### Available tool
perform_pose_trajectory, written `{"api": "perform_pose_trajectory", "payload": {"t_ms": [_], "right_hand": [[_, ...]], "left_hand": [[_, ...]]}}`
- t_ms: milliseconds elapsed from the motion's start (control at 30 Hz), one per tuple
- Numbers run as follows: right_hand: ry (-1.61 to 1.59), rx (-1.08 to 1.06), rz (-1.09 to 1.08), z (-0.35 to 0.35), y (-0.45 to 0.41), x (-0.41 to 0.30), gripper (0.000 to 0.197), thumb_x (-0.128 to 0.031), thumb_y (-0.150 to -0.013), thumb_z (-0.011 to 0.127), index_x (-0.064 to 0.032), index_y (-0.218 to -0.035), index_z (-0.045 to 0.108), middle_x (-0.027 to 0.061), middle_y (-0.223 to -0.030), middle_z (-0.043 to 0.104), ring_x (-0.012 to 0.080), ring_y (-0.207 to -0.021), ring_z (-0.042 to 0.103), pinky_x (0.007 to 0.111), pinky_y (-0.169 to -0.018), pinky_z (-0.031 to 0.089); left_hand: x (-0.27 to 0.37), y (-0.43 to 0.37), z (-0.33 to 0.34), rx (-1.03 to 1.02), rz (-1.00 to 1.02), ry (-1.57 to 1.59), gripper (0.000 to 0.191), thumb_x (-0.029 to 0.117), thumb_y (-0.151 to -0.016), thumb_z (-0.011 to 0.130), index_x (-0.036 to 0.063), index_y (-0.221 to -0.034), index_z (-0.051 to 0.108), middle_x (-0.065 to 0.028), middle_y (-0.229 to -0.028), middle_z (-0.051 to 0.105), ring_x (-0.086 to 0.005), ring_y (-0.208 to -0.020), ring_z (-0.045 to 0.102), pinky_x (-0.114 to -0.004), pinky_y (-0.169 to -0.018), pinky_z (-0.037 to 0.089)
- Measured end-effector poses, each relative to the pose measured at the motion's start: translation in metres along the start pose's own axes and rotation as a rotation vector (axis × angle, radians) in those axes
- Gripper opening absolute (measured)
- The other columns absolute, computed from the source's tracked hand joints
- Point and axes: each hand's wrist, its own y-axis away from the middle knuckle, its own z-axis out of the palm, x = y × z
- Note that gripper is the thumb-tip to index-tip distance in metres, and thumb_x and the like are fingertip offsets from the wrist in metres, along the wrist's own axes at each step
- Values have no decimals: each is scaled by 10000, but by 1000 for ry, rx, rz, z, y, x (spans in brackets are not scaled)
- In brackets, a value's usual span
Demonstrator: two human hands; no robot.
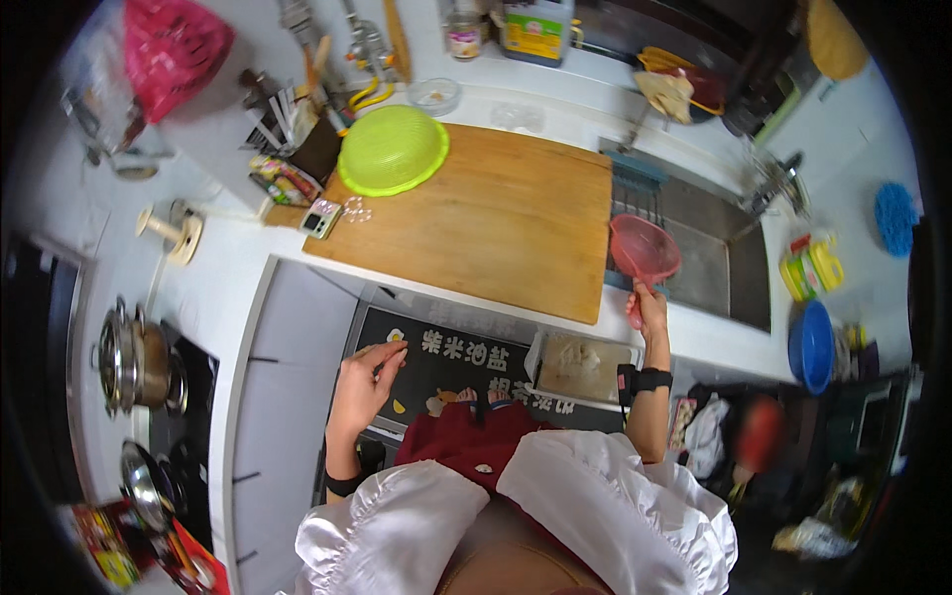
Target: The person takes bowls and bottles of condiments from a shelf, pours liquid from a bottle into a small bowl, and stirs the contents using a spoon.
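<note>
My right hand (pixel 648 306) grips the handle of a translucent pink plastic ladle (pixel 645 247). The ladle's bowl is above the left side of a metal sink (pixel 695 234), over a blue dish rack (pixel 638 167). My left hand (pixel 370 383) hangs in front of the counter with its fingers loosely curled. Nothing shows in it, and a gap separates the thumb from the index finger. Ahead of me lies a large wooden board (pixel 494 223). A lime-green plastic basket (pixel 394 150) rests upside down on its far left corner.
A tray with murky contents (pixel 580 364) sits below the counter edge, near my right forearm. A blue basin (pixel 811 348) and a yellow detergent bottle (pixel 812 269) stand right of the sink. Left are a steel pot (pixel 134 361) and a pan (pixel 147 487). A small device (pixel 321 218) lies by the board.
</note>
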Motion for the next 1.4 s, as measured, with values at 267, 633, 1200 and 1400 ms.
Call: {"api": "perform_pose_trajectory", "payload": {"t_ms": [267,633,1200,1400], "right_hand": [[-93,-94,77,-14,-47,17,193,-207,-881,605,-47,-811,522,41,-577,512,151,-455,486,298,-413,429],[329,-19,53,-29,-82,40,349,-431,-813,656,-109,-810,521,50,-543,520,155,-338,446,301,-271,305],[413,-361,-288,56,-58,77,257,-283,-891,577,-28,-884,550,78,-662,585,172,-476,519,301,-417,413],[624,-768,9,233,169,156,285,-223,-927,513,-17,-1114,573,116,-994,640,188,-820,630,286,-683,511]], "left_hand": [[14,43,15,99,-128,-31,185,111,-859,583,-7,-988,644,-175,-894,649,-331,-758,626,-357,-687,502],[-2,113,3,223,-126,-178,209,143,-863,578,-3,-1003,631,-192,-979,635,-363,-982,588,-396,-879,465],[-65,313,-84,499,-292,-110,204,163,-858,586,7,-978,643,-160,-879,646,-328,-775,607,-371,-688,488],[-88,380,-95,614,-370,-69,203,160,-866,578,22,-1000,643,-148,-852,654,-307,-774,617,-356,-685,488]]}}
